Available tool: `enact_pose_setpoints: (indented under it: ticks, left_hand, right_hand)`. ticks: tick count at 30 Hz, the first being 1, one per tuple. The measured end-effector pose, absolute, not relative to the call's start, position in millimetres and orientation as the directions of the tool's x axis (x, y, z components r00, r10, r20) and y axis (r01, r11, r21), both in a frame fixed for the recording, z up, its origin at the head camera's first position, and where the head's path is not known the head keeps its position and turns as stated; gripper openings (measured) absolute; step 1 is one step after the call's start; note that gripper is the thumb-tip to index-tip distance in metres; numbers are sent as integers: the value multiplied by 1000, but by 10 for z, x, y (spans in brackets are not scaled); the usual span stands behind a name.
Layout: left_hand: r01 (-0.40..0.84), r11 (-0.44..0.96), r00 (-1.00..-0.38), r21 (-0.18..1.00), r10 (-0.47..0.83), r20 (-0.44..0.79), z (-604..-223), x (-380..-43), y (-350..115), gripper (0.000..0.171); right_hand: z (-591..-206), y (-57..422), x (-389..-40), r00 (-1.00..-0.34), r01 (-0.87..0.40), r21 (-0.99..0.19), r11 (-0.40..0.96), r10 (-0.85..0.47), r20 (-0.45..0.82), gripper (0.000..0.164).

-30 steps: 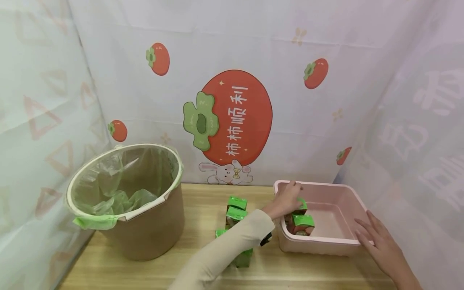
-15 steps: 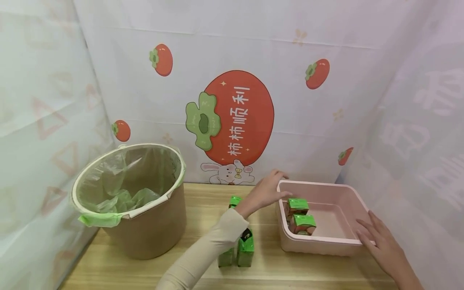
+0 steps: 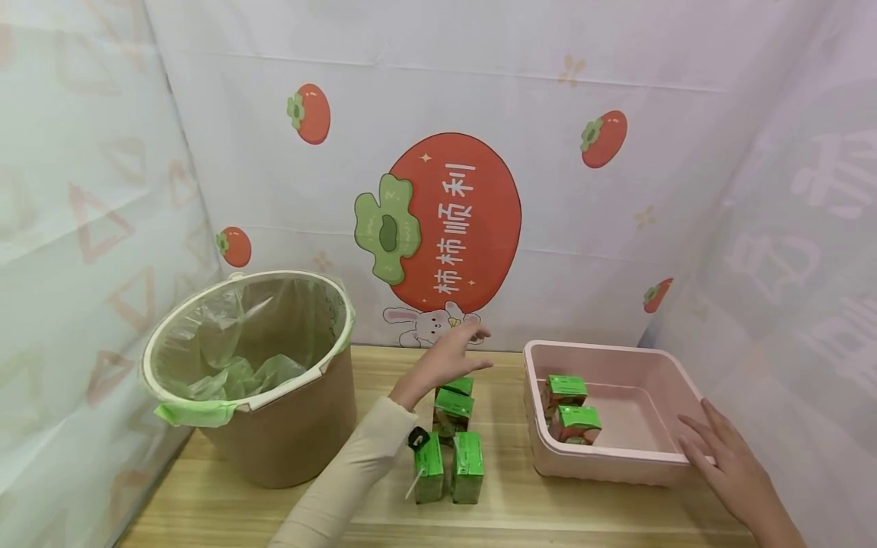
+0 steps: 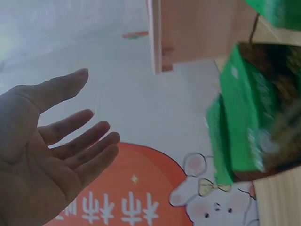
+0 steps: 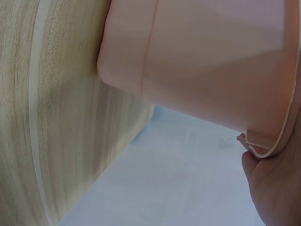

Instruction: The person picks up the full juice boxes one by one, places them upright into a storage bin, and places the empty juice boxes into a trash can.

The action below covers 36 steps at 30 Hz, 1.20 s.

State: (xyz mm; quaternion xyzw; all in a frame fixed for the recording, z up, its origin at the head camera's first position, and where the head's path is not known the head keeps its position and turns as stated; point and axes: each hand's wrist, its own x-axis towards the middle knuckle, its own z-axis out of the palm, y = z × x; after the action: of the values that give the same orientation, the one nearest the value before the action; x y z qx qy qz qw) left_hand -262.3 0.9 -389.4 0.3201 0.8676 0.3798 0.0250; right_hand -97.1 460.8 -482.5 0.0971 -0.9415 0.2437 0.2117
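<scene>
My left hand (image 3: 445,361) hovers over the table just above the back juice boxes, holding nothing, its fingers spread and relaxed. In the left wrist view, the left palm (image 4: 35,160) faces a blurred green juice box (image 4: 244,117). Below it stand two front juice boxes (image 3: 468,464) side by side, the left one with a white straw (image 3: 414,483) at its side, and two back ones (image 3: 453,411). Two more juice boxes (image 3: 577,423) stand inside the pink tub (image 3: 637,454), at its left end. My right hand (image 3: 729,464) rests on the tub's right rim with extended fingers.
A large brown bucket (image 3: 288,441) lined with a clear green-tinted bag (image 3: 260,377) stands at the left. Printed cloth (image 3: 548,228) hangs behind and at both sides of the wooden table (image 3: 510,506).
The left hand has let go of a juice box inside the tub, lifted out over the rim and moved left above the other boxes. The right hand has stayed at the tub's rim.
</scene>
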Motion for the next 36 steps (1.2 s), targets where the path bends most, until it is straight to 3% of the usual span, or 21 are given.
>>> enact_pose_setpoints:
  ticks: [6,20,36]
  left_hand:
    - [504,423,-779,753,600,184,-4154,-2752,-241,44]
    - [418,443,-799,793,594,89,-4577,-2846,-477,42]
    - [455,455,-770,766,633,81,-4691,-2870,-494,34]
  right_hand:
    - [-4829,4611,-970,-888,-294,-409,864,-89,451,35]
    - [-4824,4616,-974,-894,-285,-415,864,-83,441,34]
    - [-4814,4620,-976,-905,-256,-408,876,-69,420,35]
